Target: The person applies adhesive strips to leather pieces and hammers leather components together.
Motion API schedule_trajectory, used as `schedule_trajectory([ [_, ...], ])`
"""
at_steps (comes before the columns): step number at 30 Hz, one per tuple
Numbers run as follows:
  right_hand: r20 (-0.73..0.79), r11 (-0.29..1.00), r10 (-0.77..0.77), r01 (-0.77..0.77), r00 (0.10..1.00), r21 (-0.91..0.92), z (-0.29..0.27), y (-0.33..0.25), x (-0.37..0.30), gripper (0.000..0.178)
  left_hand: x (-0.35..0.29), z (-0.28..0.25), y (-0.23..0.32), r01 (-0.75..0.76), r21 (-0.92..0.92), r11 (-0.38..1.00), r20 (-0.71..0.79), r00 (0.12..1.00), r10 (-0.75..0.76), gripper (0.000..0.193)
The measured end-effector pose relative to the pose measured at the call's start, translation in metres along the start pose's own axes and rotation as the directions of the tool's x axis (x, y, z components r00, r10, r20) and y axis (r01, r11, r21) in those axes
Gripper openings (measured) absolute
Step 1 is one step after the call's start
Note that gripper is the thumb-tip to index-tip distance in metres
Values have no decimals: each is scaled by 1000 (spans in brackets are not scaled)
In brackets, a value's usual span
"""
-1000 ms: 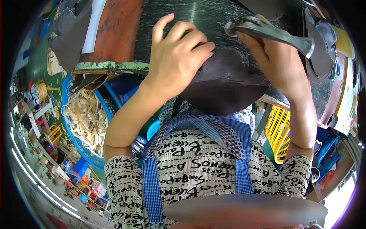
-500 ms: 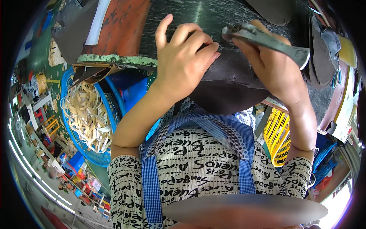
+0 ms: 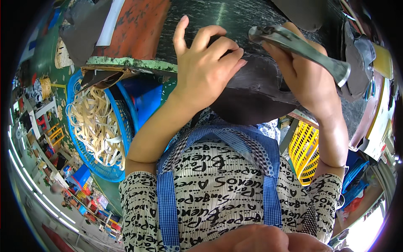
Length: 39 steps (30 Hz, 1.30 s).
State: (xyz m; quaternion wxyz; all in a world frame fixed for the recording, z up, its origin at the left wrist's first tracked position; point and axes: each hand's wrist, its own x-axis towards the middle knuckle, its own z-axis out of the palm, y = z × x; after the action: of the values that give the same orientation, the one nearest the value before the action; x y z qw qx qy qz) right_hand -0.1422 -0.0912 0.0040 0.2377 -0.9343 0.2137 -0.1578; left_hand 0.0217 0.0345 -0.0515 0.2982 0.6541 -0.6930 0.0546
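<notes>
A dark brown leather piece (image 3: 256, 101) lies on the black worktop and hangs over its near edge. My left hand (image 3: 205, 65) is at the leather's left side, thumb and forefinger close together at its edge, the little finger raised and apart. Across from it, my right hand (image 3: 308, 75) is closed around a hammer (image 3: 300, 48). The grey metal head lies across the top of that hand, its flared end pointing right. My palm hides the handle. Whether the hammer's round end touches the leather is hard to tell.
A blue basket (image 3: 98, 170) of pale strips stands below left, a yellow basket (image 3: 303, 147) below right. On the black worktop (image 3: 201, 25) lie more dark leather pieces (image 3: 354, 63) at right. A reddish board (image 3: 140, 31) with a worn green edge sits at left.
The hammer and my right hand have shifted slightly right, away from my left hand. My left hand stays nearly in place at the leather.
</notes>
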Motion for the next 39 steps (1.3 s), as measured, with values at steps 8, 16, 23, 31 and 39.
schedule_trajectory([
  [8, 47, 999, -50, 50, 998, 4, 9, 2, -9, 16, 2, -1, 1, -27, 80, 996, 18, 1000, 26, 18],
  [16, 21, 1000, 24, -24, 999, 17, 5, -6, -7, 15, -6, -1, 3, -33, 45, 998, -19, 999, 34, 18],
  [23, -28, 994, -66, 68, 997, 86, -6, -7, -1, 13, 0, 0, 10, -53, 129, 990, 17, 999, 51, 15],
  [31, -22, 974, 200, -196, 980, 113, -28, -6, -11, 11, 16, -1, -23, -66, -512, 856, 212, 956, 201, 13],
  [39, -251, 910, 377, -306, 892, 279, -56, -4, -41, 11, 170, 30, -100, -262, -401, 878, -216, 958, 187, 31],
])
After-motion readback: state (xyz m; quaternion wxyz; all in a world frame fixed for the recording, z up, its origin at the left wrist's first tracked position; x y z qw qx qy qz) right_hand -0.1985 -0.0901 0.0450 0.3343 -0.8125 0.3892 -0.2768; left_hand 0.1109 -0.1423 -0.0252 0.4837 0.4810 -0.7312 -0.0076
